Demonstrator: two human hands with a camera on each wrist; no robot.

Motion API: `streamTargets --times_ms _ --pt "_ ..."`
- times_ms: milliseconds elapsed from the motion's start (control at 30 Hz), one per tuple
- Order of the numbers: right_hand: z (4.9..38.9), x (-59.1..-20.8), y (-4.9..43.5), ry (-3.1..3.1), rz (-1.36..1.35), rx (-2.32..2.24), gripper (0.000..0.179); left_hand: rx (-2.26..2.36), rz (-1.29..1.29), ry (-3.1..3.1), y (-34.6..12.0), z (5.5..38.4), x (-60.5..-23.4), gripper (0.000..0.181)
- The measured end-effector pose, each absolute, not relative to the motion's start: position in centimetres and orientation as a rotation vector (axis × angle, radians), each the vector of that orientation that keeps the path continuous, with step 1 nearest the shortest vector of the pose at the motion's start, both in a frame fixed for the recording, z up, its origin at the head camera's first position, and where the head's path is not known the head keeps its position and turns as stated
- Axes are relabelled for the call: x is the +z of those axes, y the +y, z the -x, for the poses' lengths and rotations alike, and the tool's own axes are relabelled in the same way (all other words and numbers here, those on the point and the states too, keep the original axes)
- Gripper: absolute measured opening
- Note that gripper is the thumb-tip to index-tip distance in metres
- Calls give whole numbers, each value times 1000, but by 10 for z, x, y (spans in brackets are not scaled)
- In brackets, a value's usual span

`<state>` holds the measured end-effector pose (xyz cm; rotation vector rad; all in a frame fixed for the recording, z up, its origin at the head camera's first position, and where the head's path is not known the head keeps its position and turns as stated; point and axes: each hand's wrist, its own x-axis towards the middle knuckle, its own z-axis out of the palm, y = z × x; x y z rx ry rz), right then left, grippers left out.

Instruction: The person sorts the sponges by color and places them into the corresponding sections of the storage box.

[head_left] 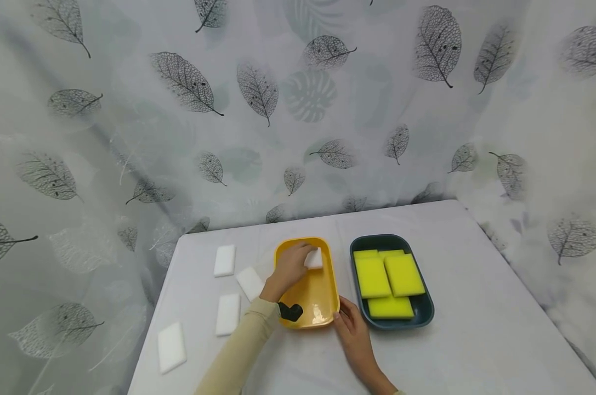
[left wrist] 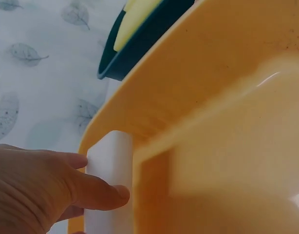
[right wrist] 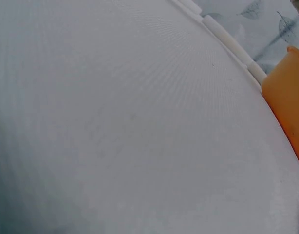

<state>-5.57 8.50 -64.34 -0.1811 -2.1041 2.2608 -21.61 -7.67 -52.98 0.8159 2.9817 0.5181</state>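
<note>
At the far end of a yellow-orange tray (head_left: pixel 307 291), my left hand (head_left: pixel 293 263) pinches a white sponge block (head_left: pixel 314 258). In the left wrist view the thumb lies across the face of the white block (left wrist: pixel 110 170), which stands on edge beside the tray's end wall. My right hand (head_left: pixel 355 334) holds the tray's near right corner from outside, thumb on the near side and fingers along the right wall. The right wrist view shows part of the orange tray wall (right wrist: pixel 288 92) but not the hand's grip.
Several more white blocks (head_left: pixel 228 314) lie on the white-covered table (head_left: pixel 455 351) left of the tray. To the right stands a dark green tray (head_left: pixel 426 311) holding several yellow sponges (head_left: pixel 373 277). A leaf-patterned curtain (head_left: pixel 298 137) hangs behind the table.
</note>
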Motion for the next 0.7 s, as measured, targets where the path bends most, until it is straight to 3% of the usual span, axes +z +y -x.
streamTargets --times_ms 700 --pt "57 -644 87 -2115 190 2260 52 410 -793 2931 -60 233 -558 45"
